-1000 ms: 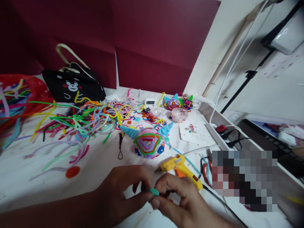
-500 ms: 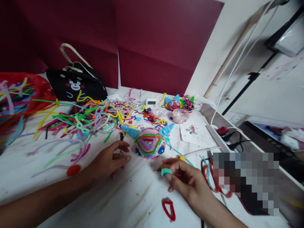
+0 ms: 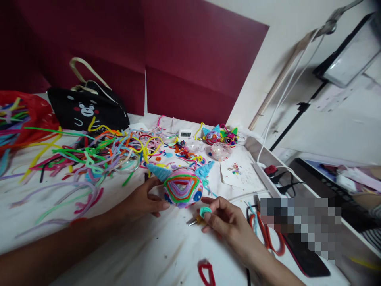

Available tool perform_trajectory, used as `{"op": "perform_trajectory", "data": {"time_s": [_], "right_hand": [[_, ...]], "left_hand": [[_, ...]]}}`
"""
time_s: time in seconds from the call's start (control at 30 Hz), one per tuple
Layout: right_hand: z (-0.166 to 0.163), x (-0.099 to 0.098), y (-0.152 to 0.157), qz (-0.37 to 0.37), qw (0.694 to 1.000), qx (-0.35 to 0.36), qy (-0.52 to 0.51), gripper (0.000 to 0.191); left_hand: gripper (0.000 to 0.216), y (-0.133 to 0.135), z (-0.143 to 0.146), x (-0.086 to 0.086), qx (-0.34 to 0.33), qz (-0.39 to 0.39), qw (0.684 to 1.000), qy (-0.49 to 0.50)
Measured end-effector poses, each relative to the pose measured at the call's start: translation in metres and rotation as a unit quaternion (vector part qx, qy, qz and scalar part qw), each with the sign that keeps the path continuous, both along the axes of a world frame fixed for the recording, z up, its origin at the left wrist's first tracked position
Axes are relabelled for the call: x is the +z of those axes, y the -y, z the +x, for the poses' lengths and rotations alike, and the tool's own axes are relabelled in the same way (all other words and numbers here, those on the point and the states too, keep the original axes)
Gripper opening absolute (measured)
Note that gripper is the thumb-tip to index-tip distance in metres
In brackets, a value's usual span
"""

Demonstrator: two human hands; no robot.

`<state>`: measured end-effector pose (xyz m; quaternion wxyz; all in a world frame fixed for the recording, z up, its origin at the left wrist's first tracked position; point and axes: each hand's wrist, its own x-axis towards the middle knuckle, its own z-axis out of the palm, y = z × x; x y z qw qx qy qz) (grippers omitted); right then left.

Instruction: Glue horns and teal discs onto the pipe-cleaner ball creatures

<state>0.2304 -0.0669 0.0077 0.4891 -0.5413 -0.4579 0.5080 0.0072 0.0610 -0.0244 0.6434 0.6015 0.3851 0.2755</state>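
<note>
A round animal head [image 3: 182, 190] covered in coloured pipe cleaners, with blue pointed ears and blue round eyes, rests on the white table. My left hand [image 3: 149, 200] is at its left side, thumb in front and fingers curving behind, some hidden. Between thumb and forefinger, my right hand [image 3: 228, 222] pinches a small coiled teal pipe cleaner [image 3: 205, 211]. Beneath that hand lies a tool with a metal tip [image 3: 193, 222] and yellow-orange collar, apparently a glue gun, its body mostly hidden. Near the front edge is a red pipe-cleaner loop [image 3: 205, 264].
Loose pipe cleaners [image 3: 89, 159] spread over the left side, beside a black bag [image 3: 89, 107] and a red bag [image 3: 44, 119]. Behind stand a small clock [image 3: 185, 134], two finished heads [image 3: 212, 136] and a clear ball [image 3: 220, 151]. Red-handled scissors [image 3: 279, 240] and a phone [image 3: 309, 258] lie right.
My left hand has moved right, from beside the animal head to contact with its side. My right hand keeps its pinch on the teal coil. The whole view has shifted slightly.
</note>
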Motion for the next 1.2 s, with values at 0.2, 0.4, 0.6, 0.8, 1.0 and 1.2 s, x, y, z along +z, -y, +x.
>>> {"op": "perform_trajectory", "data": {"time_s": [0.2, 0.4, 0.6, 0.8, 1.0, 1.2], "right_hand": [[0.000, -0.005, -0.003, 0.020, 1.000, -0.003, -0.006, 0.038], [-0.002, -0.007, -0.004, -0.009, 0.998, 0.004, -0.061, 0.043], [0.000, -0.007, -0.002, -0.010, 0.998, 0.005, -0.062, 0.040], [0.000, -0.009, 0.001, 0.001, 0.999, 0.004, -0.043, 0.042], [-0.005, -0.021, 0.005, 0.016, 1.000, 0.010, -0.007, 0.040], [-0.009, -0.026, 0.007, 0.031, 0.997, 0.017, 0.071, 0.042]], "left_hand": [[0.084, -0.003, 0.002, -0.004, -0.047, -0.031, 0.998, 0.028], [0.092, -0.007, 0.005, -0.013, -0.061, -0.037, 0.997, 0.036], [0.081, -0.008, 0.004, -0.021, -0.057, -0.030, 0.997, 0.040], [0.083, -0.009, 0.002, -0.024, -0.062, -0.025, 0.997, 0.040], [0.081, -0.005, 0.001, -0.022, -0.064, -0.018, 0.996, 0.052], [0.079, -0.005, 0.002, -0.023, -0.063, -0.022, 0.996, 0.053]]}}
